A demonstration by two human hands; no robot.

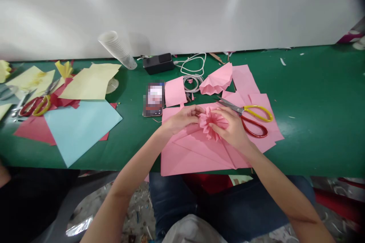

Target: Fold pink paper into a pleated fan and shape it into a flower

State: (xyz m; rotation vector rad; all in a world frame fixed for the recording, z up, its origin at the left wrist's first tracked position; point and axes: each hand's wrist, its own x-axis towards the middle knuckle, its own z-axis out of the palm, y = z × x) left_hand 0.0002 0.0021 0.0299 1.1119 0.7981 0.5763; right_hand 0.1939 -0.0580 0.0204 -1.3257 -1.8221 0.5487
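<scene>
A pleated pink paper flower [209, 123] is held between my two hands, above a stack of pink paper sheets [182, 155]. My left hand [186, 117] pinches its left edge with curled fingers. On the other side my right hand [229, 125] grips it, thumb towards the centre and fingers behind. Scissors with one yellow and one red handle [255, 119] lie partly open just right of my right hand, on the pink paper. Behind my hands rests a folded pink paper fan [218, 79]. A small pink square [174, 92] lies beside the phone [154, 98].
A black box [158, 63] with a coiled white cable [194, 82] stands near the wall. Stacked plastic cups [118, 50] lean at the back. Leftward are blue paper [82, 129], yellow paper [91, 81] and more scissors [35, 106]. A person's dark-clothed leg [34, 201] shows at lower left.
</scene>
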